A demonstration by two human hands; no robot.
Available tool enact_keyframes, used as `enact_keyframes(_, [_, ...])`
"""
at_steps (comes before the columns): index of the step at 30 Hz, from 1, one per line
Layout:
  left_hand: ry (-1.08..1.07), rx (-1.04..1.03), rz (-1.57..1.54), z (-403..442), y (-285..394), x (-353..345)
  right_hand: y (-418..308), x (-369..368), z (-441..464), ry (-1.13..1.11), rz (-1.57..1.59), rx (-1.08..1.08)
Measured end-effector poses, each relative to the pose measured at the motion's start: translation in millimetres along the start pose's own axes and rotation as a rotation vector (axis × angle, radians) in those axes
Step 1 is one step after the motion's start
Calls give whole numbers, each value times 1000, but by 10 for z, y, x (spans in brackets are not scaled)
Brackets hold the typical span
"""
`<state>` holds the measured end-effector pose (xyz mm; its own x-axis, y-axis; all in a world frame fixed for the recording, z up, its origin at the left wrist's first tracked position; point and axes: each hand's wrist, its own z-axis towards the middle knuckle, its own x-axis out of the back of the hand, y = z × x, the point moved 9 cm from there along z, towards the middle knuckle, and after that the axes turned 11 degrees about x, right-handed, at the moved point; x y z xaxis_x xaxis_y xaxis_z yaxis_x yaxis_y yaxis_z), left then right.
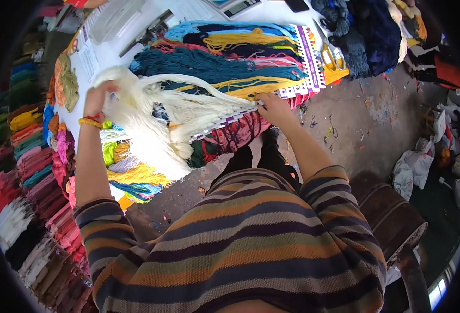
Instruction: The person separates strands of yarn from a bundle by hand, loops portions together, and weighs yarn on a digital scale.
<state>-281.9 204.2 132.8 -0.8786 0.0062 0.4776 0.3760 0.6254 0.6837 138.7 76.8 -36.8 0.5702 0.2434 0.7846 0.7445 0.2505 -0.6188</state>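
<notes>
A big loose bundle of white yarn (pixel 154 151) drapes over the left front of the table. My left hand (pixel 100 100) is raised at the far left, its fingers closed around the upper part of this bundle. White strands run rightward and narrow toward my right hand (pixel 276 109). Its fingers are pinched at the end of those strands, against a white and purple punched card strip (pixel 224 121); the fingertips partly hide what lies between them. Behind the strip lie teal yarn (pixel 204 65) and yellow yarn (pixel 245 39), with their ends at another punched strip (pixel 308 57).
Scissors (pixel 330 57) with yellow handles lie at the table's right, beside dark yarn hanks (pixel 370 39). At the back are a scale (pixel 235 6) and a clear plastic box (pixel 116 21). Coloured skeins (pixel 37 167) are stacked at left. A brown chair (pixel 391 219) stands behind right.
</notes>
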Motion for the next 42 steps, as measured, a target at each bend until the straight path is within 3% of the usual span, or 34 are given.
enact_keyframes(2, [-226, 118, -148, -296, -132, -258, 8, -16, -35, -40, 39, -86])
enact_keyframes(5, [-840, 93, -725, -990, 3, -911, -93, 30, -61, -53, 89, -149])
enact_keyframes(7, [-1086, 13, -987, -1332, 142, -1171, -316, 180, -40, -30, 93, -159])
enact_keyframes(10, [-1383, -60, -1050, -1657, 278, -1525, -729, 441, 108, 109, 163, -134])
enact_keyframes(12, [-1381, -206, -1012, -1771, 378, -1585, -1097, 603, 208, 212, 441, -62])
enact_keyframes(13, [-1480, -344, -1061, -1804, 456, -1586, -1248, 627, 257, 284, 676, -66])
enact_keyframes(16, [-1408, -287, -973, -1899, 500, -1579, -1805, 871, 299, 354, 1021, 2])
enact_keyframes(17, [-1503, -321, -941, -1921, 485, -1594, -1891, 890, 298, 357, 1014, 6])
enact_keyframes(19, [-1486, -322, -965, -1966, 485, -1575, -2006, 930, 287, 431, 1157, 31])
enact_keyframes(24, [-1369, -404, -980, -1940, 453, -1519, -2029, 838, 193, 486, 1117, -28])
enact_keyframes(27, [-1366, -426, -983, -1940, 435, -1490, -2150, 875, 193, 437, 839, -11])
enact_keyframes(30, [-1347, -433, -1085, -1918, 464, -1443, -2174, 759, 250, 468, 1081, -59])
enact_keyframes(32, [-1338, -488, -1073, -1934, 486, -1437, -2202, 646, 239, 446, 1397, -244])
enact_keyframes(42, [-1380, -358, -1139, -1942, 396, -1498, -2250, 461, 218, 165, 1207, -351])
